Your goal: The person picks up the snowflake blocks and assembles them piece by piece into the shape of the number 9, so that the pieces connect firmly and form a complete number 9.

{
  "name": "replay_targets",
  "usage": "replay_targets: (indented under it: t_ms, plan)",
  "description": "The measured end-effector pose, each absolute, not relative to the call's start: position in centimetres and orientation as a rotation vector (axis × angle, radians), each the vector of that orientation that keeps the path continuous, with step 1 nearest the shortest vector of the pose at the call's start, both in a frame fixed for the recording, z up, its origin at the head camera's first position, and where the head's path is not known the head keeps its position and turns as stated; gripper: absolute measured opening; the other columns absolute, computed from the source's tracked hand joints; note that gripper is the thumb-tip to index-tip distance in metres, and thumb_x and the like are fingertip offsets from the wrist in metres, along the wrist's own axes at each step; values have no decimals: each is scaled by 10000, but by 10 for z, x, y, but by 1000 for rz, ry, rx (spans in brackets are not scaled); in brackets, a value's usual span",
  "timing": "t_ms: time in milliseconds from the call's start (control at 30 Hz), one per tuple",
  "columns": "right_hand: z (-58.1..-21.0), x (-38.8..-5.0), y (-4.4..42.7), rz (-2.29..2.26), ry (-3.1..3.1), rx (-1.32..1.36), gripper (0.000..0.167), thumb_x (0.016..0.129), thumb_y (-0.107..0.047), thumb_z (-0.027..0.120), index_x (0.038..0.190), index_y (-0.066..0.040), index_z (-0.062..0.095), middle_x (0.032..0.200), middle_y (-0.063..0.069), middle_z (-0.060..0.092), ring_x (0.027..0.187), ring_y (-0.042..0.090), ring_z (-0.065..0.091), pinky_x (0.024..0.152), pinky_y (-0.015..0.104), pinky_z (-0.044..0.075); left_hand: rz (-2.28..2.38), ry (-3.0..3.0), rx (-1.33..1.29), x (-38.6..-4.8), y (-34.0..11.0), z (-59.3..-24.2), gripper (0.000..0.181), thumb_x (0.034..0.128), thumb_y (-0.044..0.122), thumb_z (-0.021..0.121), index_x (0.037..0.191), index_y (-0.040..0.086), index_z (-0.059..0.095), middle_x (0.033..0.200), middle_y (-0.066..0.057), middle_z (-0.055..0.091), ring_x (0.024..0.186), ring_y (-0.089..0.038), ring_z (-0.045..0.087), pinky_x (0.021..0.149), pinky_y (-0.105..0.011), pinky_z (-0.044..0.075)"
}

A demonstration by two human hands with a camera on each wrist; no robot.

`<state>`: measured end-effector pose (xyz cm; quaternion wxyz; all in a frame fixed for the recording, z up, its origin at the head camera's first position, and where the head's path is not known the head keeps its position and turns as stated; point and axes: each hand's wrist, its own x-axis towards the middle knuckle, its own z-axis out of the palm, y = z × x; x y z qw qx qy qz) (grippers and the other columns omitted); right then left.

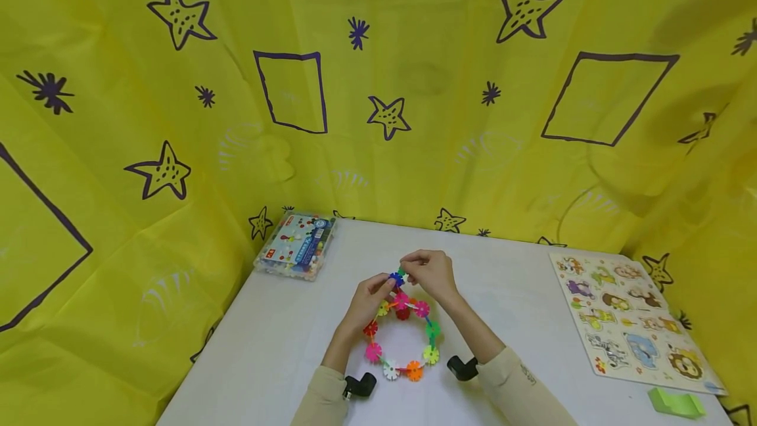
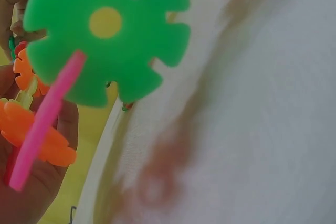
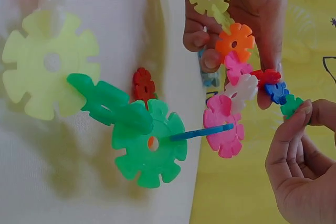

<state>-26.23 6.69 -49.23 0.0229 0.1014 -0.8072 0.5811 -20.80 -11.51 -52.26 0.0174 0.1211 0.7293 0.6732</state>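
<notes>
A ring of linked plastic snowflake discs [image 1: 414, 371] in many colours hangs below the hands in the head view. My left hand [image 1: 362, 306] pinches the chain at its top, by a blue disc [image 3: 276, 93]. With thumb and fingertips, my right hand [image 1: 434, 276] pinches a small green disc [image 3: 290, 106] that meets the blue one. White, pink and red discs sit right beside the left fingers in the right wrist view. Close to the left wrist camera, a large green disc [image 2: 107, 35] with a pink disc [image 2: 50, 119] edge-on in it covers part of the left hand.
A clear box [image 1: 296, 246] of colourful pieces stands at the table's back left. To the right lies an animal puzzle board [image 1: 618, 301], with a light green block [image 1: 676, 403] near its front corner. Yellow patterned curtain [image 1: 378, 169] surrounds the white table [image 1: 248, 360].
</notes>
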Motion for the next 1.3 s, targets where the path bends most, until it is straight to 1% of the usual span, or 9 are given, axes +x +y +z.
replay_targets:
  t_ms: [67,133,300,400,500,667,933,1200,1300]
  plan:
    - [-492,-261,67,1802,-2510,334,82,900,-126,781,903,-51,813,746,84,747,675,376,726,614,404,616,2085,2269,383,-207,-115,-521,248,1099,135,538,1143,-44,703,1037,-227,713,867,-274,674,782,-320,569]
    - [-490,-261,68,1827,-2523,377,108,912,-154,792,918,-49,817,772,81,757,676,350,733,635,411,623,2072,2287,378,-213,-115,-530,253,1101,140,533,1150,-42,703,1043,-238,710,872,-306,676,782,-328,568]
    - [-490,-263,74,1940,-2538,503,226,960,-198,774,1075,-6,802,933,128,786,802,376,760,789,542,609,2072,2331,349,-226,-115,-557,274,1101,226,550,1172,23,720,1044,-187,722,844,-231,675,721,-285,567]
    - [-493,-264,78,1953,-2551,529,268,968,-205,768,1149,-8,785,1035,129,786,917,380,758,868,525,597,2090,2343,344,-226,-115,-559,276,1099,246,554,1177,43,725,1033,-151,728,828,-180,668,707,-273,566]
    - [-496,-264,79,1980,-2537,526,266,954,-211,786,1151,-32,792,1084,117,782,966,300,763,914,487,589,2120,2355,333,-228,-115,-560,261,1097,216,558,1173,32,726,1017,-152,727,817,-183,669,742,-281,566]
    - [-501,-264,79,2063,-2474,509,251,942,-190,800,1116,-10,796,1056,143,782,963,278,767,900,421,600,2137,2361,310,-230,-115,-562,253,1094,191,562,1163,12,726,989,-161,725,807,-180,664,789,-274,552]
    - [-500,-264,76,2063,-2473,472,217,922,-187,819,1057,-17,815,981,123,792,914,257,776,901,428,598,2131,2340,316,-228,-117,-563,277,1093,230,567,1148,4,718,969,-106,703,814,-138,650,791,-249,544]
    - [-502,-262,74,1993,-2535,424,224,903,-245,842,1014,-51,831,953,94,796,948,408,755,922,459,587,2140,2296,304,-228,-116,-565,265,1090,211,567,1158,6,721,960,-113,713,802,-151,641,738,-245,546]
    - [-503,-261,74,2004,-2530,413,228,904,-247,841,1016,-49,830,953,95,796,945,412,754,903,457,595,2144,2297,310,-228,-116,-565,258,1089,203,567,1157,6,720,962,-126,716,792,-150,634,723,-241,545]
